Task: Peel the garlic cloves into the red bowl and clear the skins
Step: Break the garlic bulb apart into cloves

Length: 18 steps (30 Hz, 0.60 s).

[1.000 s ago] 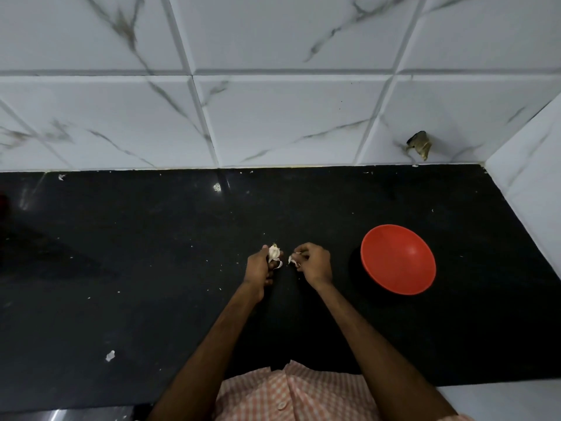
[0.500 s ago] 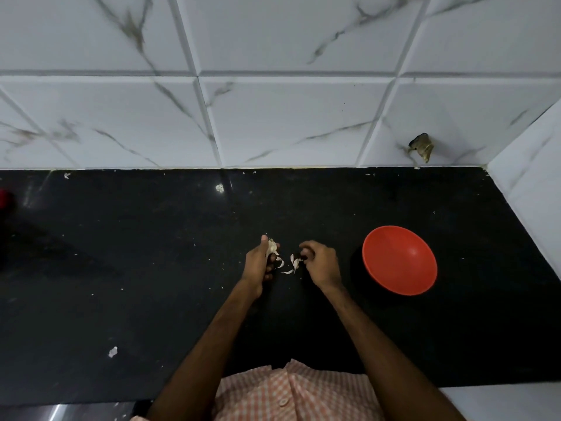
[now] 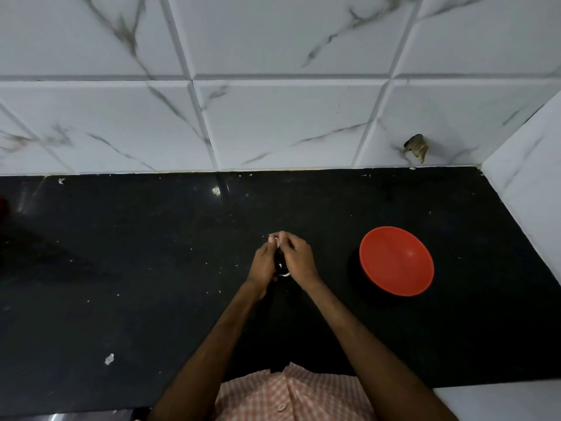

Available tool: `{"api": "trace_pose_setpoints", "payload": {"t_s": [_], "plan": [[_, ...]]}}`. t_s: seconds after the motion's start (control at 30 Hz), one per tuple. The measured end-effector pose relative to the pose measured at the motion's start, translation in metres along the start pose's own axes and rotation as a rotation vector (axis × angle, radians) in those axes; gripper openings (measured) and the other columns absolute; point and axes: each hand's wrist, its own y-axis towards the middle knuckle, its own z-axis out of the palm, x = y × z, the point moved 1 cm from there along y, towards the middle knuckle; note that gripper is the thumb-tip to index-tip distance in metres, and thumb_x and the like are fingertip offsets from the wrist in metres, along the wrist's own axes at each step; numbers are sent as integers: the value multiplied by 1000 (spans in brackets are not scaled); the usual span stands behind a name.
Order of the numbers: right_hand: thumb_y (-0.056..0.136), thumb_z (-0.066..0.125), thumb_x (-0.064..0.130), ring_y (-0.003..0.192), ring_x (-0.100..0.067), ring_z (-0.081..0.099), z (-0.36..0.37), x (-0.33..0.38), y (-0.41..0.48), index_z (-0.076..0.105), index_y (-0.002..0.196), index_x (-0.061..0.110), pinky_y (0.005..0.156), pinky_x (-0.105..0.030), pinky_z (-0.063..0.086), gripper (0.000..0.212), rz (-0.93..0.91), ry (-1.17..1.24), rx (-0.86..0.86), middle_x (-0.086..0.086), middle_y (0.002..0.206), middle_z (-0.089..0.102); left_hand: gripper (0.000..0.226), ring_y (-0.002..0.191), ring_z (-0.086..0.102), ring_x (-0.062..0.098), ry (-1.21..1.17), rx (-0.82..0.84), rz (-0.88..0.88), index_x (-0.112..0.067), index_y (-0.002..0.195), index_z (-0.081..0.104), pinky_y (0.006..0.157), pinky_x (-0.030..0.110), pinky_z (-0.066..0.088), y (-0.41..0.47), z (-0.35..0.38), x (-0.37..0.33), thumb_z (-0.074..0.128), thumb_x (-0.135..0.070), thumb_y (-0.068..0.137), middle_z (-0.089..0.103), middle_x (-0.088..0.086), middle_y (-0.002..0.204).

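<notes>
Nearest me is the checked shirt (image 3: 291, 393), and from it both forearms reach out over the black counter (image 3: 455, 344) to meet left of the red bowl (image 3: 396, 261). A pale scrap (image 3: 109, 359) lies far to the left of the bowl and nearer me. The left hand (image 3: 263, 264) and right hand (image 3: 299, 258) are pressed close together, their fingers (image 3: 288, 238) curled in. Both seem to pinch a small white garlic clove (image 3: 274, 238) at the fingertips, on the side away from me. A curl of skin (image 3: 284, 273) lies on the counter between the wrists. The bowl stands to the right of the hands, apart from them, and I see only red inside it. I judge the step to be stripping this clove, with the task still early. The next move calls for a firm hold with one hand while the other tears the skin off. After that comes a short carry right to drop the clove in the bowl. Beyond the bowl, another fleck (image 3: 216, 190) lies near the tiled wall (image 3: 288, 123).
</notes>
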Motion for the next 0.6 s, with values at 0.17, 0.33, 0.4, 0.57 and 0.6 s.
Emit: {"api": "trace_pose_setpoints", "payload": {"t_s": [0.17, 0.33, 0.4, 0.57, 0.6], "plan": [[105, 50, 36, 100, 4, 66, 10, 4, -1, 72, 113, 24, 84, -11, 49, 26, 50, 39, -18, 12, 105, 73, 60, 63, 65, 3, -19, 5, -14, -9, 109, 68, 50, 17, 47, -3, 4, -2, 21, -46, 109, 70, 1, 81], [108, 45, 26, 95, 1, 67, 21, 5, -5, 72, 109, 17, 86, -16, 52, 28, 61, 7, -134, 7, 100, 73, 51, 97, 71, 19, -144, -110, -17, -12, 105, 71, 85, 34, 58, 1, 11, 7, 31, -43, 109, 75, 11, 101], [106, 48, 21, 92, -3, 68, 23, 6, -7, 73, 106, 15, 83, -18, 54, 25, 71, -2, -179, 5, 96, 73, 50, 99, 71, 23, -177, -153, -24, -9, 103, 72, 91, 39, 56, 1, 13, 11, 35, -42, 108, 76, 13, 100], [104, 49, 19, 92, -11, 70, 21, 7, -4, 74, 105, 13, 83, -27, 57, 25, 110, 88, -203, -1, 97, 74, 57, 86, 74, 21, -178, -122, -28, -9, 96, 74, 79, 36, 59, -3, 7, 8, 32, -46, 108, 77, 9, 87], [105, 48, 20, 92, -12, 70, 20, 6, -3, 74, 105, 14, 83, -28, 57, 26, 112, 102, -183, -1, 97, 74, 61, 72, 71, 18, -154, -108, -38, -8, 92, 72, 67, 32, 57, -3, 5, 6, 29, -48, 108, 74, 5, 76]]}}
